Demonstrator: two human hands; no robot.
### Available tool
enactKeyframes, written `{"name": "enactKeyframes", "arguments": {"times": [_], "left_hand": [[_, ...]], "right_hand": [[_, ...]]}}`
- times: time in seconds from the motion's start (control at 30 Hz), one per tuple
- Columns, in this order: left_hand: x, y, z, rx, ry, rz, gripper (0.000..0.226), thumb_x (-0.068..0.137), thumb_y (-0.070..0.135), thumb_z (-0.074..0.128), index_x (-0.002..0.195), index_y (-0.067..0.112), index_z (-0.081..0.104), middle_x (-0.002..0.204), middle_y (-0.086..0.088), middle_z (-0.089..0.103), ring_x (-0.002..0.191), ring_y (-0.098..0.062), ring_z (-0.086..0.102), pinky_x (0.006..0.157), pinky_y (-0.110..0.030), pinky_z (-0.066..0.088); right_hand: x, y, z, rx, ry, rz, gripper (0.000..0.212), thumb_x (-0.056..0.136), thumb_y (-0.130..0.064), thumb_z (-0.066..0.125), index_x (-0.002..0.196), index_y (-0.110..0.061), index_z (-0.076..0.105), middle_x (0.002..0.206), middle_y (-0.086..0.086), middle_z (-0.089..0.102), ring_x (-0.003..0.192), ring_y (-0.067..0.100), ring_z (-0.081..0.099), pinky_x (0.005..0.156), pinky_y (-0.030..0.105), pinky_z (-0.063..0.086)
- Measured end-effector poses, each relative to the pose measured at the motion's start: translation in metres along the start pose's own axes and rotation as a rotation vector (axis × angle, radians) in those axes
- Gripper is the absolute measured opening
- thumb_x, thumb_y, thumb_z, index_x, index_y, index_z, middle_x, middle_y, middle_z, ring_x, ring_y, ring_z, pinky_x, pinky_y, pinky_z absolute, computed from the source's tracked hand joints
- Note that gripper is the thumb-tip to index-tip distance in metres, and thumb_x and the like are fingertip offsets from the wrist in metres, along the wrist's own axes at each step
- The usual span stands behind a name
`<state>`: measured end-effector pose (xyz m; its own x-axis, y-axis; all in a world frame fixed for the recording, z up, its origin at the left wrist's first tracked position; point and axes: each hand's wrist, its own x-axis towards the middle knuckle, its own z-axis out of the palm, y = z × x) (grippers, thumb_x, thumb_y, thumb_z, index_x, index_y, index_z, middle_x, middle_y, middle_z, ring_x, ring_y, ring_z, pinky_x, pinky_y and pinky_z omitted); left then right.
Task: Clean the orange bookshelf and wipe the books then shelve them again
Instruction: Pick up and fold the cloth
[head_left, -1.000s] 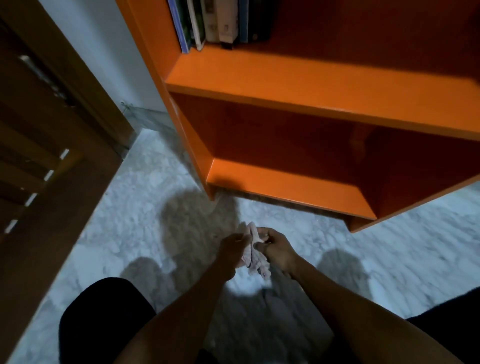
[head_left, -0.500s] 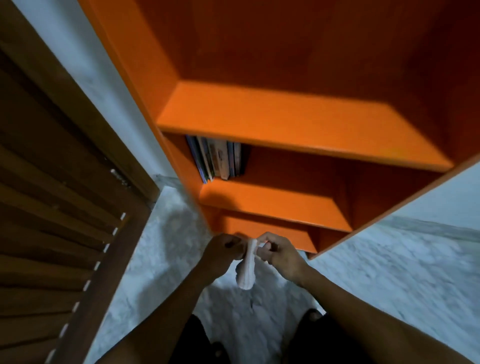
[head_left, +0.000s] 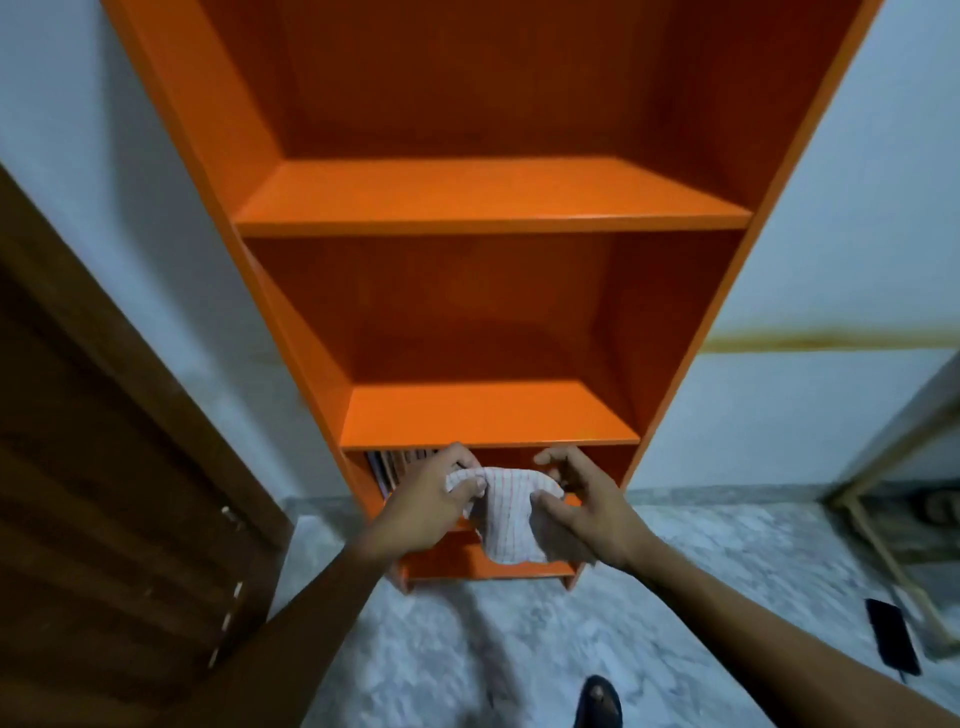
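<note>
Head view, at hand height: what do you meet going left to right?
Wooden door → books → left hand → cloth → right hand → wooden frame leg.

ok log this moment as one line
phase: unfolding cloth | left hand: gripping cloth | right hand: gripping cloth | books: on low shelf | bookshelf: upper shelves bare
</note>
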<state>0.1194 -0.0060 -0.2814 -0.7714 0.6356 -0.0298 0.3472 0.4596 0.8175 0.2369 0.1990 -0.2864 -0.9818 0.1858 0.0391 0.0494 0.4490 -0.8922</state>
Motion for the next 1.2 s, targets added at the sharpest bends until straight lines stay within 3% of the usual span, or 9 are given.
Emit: {"name": "enactKeyframes", "arguments": {"times": [0.07,0.17,0.23,0.3,0.37,0.57,0.87,1.03,1.2], "left_hand": [[0.000,0.028,-0.009,0.043,-0.051,0.086,0.008,0.098,0.025,0.060,0.091,0.029,0.058,0.079,-0.001,0.065,0.073,-0.025,0.062,0.066,-0.045,0.048],[0.005,0.063,-0.015,0.113,-0.099,0.212,0.014,0.100,0.033,0.056,0.097,0.046,0.053,0.071,-0.018,0.059,0.060,-0.038,0.053,0.052,-0.045,0.035],[0.011,0.091,-0.016,0.147,-0.090,0.315,0.021,0.098,0.030,0.058,0.108,0.049,0.056,0.066,-0.007,0.060,0.057,-0.020,0.057,0.056,-0.029,0.034],[0.015,0.124,-0.014,0.166,-0.092,0.437,0.030,0.097,0.024,0.061,0.121,0.041,0.061,0.089,0.010,0.069,0.080,0.004,0.062,0.071,-0.022,0.045],[0.023,0.158,-0.009,0.197,-0.095,0.552,0.037,0.096,0.021,0.061,0.127,0.039,0.061,0.110,0.011,0.070,0.102,0.001,0.063,0.087,-0.027,0.050],[0.052,0.255,0.012,0.323,-0.028,0.839,0.048,0.095,0.013,0.057,0.136,0.038,0.057,0.098,0.003,0.056,0.094,-0.016,0.057,0.079,-0.030,0.047],[0.126,0.402,0.044,0.293,0.150,0.938,0.037,0.096,0.014,0.056,0.126,0.035,0.065,0.100,0.002,0.057,0.098,-0.018,0.058,0.078,-0.028,0.046],[0.200,0.476,0.061,0.336,0.267,0.894,0.037,0.096,0.016,0.054,0.124,0.036,0.066,0.107,-0.001,0.059,0.103,-0.021,0.059,0.085,-0.032,0.050],[0.287,0.542,0.074,0.366,0.361,0.857,0.036,0.096,0.014,0.054,0.125,0.032,0.067,0.109,-0.002,0.060,0.103,-0.020,0.058,0.080,-0.024,0.044]], "right_hand": [[-0.004,-0.017,-0.020,-0.099,0.007,-0.025,0.020,0.091,-0.021,0.068,0.109,-0.029,0.063,0.103,-0.009,0.066,0.095,0.004,0.061,0.082,0.025,0.047],[-0.016,-0.040,-0.051,-0.210,0.089,-0.060,0.004,0.092,-0.022,0.069,0.088,-0.021,0.068,0.088,-0.003,0.065,0.084,0.007,0.059,0.071,0.024,0.042],[-0.025,-0.054,-0.075,-0.242,0.184,-0.079,0.009,0.092,-0.024,0.068,0.085,-0.018,0.069,0.086,-0.001,0.064,0.084,0.011,0.060,0.072,0.026,0.045],[-0.035,-0.068,-0.101,-0.278,0.265,-0.091,0.007,0.093,-0.022,0.066,0.086,-0.021,0.069,0.088,-0.004,0.063,0.086,0.009,0.060,0.075,0.024,0.046],[-0.044,-0.079,-0.129,-0.299,0.342,-0.075,0.012,0.093,-0.017,0.066,0.084,-0.024,0.067,0.086,-0.007,0.062,0.085,0.005,0.058,0.073,0.021,0.044],[-0.064,-0.115,-0.217,-0.340,0.538,-0.105,0.020,0.094,-0.016,0.063,0.081,-0.030,0.067,0.081,-0.019,0.069,0.077,-0.004,0.061,0.066,0.016,0.045],[-0.039,-0.139,-0.359,-0.371,0.798,-0.267,0.013,0.093,-0.011,0.064,0.093,-0.022,0.072,0.091,-0.014,0.073,0.090,0.003,0.066,0.075,0.021,0.049],[0.009,-0.142,-0.456,-0.404,0.838,-0.386,0.014,0.091,-0.009,0.065,0.096,-0.020,0.072,0.096,-0.011,0.073,0.094,0.005,0.066,0.080,0.024,0.052],[0.068,-0.144,-0.552,-0.462,0.834,-0.513,0.026,0.090,-0.003,0.062,0.103,-0.025,0.066,0.084,-0.005,0.070,0.076,0.005,0.062,0.068,0.018,0.047]]}}
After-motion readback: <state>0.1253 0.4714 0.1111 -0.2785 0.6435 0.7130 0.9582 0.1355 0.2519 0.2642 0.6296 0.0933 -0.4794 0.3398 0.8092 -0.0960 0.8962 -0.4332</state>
